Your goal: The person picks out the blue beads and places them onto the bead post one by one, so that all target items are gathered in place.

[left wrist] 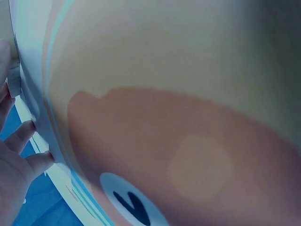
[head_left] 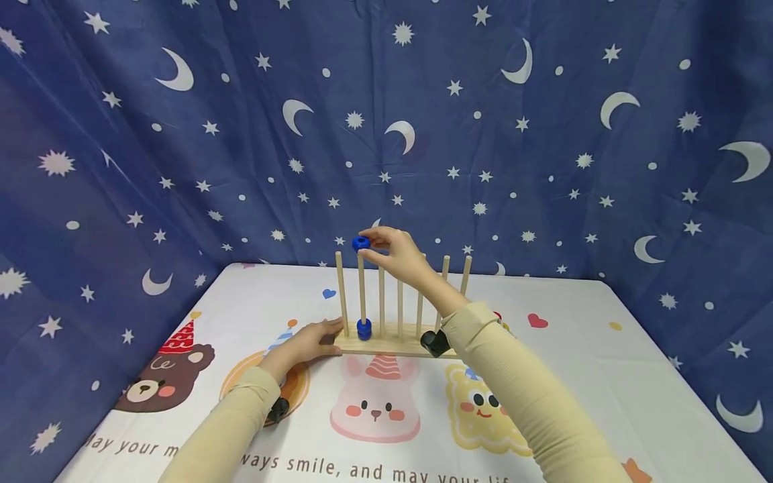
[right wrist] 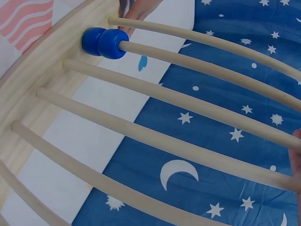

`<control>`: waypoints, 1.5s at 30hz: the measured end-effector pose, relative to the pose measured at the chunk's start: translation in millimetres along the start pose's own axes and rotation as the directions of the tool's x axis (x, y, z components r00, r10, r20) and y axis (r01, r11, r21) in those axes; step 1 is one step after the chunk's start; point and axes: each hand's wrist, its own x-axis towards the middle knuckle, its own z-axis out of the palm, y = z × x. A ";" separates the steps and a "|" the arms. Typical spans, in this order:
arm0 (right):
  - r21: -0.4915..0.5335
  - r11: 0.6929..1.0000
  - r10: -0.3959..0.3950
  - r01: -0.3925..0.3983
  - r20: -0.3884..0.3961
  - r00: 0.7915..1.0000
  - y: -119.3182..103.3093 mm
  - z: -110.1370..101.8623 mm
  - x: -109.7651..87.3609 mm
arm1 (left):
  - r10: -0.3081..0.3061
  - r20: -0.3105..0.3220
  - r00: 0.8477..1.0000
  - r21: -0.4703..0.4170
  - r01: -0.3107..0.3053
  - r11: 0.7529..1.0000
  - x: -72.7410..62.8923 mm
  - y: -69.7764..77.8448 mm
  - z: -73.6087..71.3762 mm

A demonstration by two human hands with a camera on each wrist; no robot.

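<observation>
Cream sleeves [head_left: 519,389] come nearest, the right one hiding part of a wooden base [head_left: 386,346]. One blue bead [head_left: 361,244] is pinched in the right hand [head_left: 398,255] at a peg's [head_left: 362,288] tip; directly below, two stacked beads [head_left: 364,329] circle its foot. Seven pegs show. Left hand [head_left: 306,343] grips the base's end. Behind the hands, beyond the printed counter [head_left: 604,376], hangs a starry curtain [head_left: 423,80].

Pegs [right wrist: 141,85] are smooth wood, glossy beads [right wrist: 112,44] perhaps plastic.

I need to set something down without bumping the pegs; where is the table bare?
Free: the table between its right edge and the right sleeve, and back-left, between the left hand and the back edge. Crowded: the peg rack, with the right hand at its pegs.
</observation>
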 end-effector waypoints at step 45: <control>-0.242 0.968 -0.062 0.068 0.029 0.998 -3.1 3.8 -4.2 | -0.013 0.005 1.000 -0.010 0.013 1.000 2.4 -0.9 0.7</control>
